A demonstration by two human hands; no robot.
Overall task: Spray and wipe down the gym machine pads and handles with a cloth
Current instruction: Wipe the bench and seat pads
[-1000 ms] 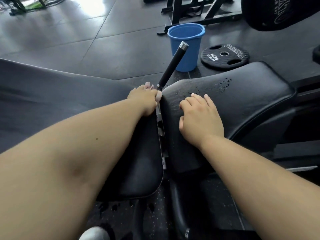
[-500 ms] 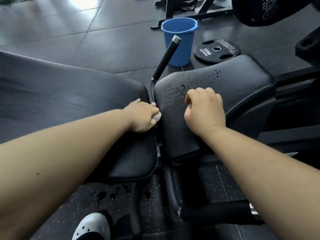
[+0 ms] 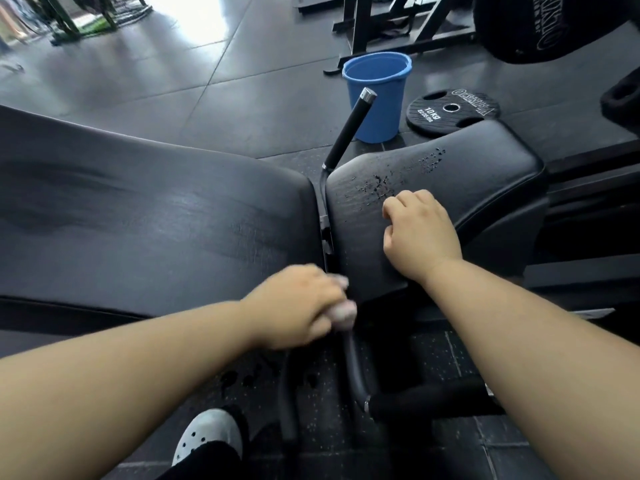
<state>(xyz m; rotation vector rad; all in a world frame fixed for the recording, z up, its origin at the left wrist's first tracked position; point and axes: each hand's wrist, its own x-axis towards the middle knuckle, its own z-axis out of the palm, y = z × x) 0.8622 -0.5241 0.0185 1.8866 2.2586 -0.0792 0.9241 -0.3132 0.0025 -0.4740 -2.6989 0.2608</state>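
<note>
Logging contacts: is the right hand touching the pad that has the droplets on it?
Touching. Head view: the right hand rests, fingers curled, on the wet pad; no gap shows.

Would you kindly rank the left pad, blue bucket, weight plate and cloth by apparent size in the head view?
1. left pad
2-3. blue bucket and weight plate, roughly alike, so unranked
4. cloth, mostly hidden in the left hand

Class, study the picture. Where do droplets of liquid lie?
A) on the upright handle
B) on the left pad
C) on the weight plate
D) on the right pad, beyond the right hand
D: the droplets bead on the right pad just past the right hand and its curled fingers; the left pad, by which the left hand grips a pale cloth, shows only smeared streaks.
</note>
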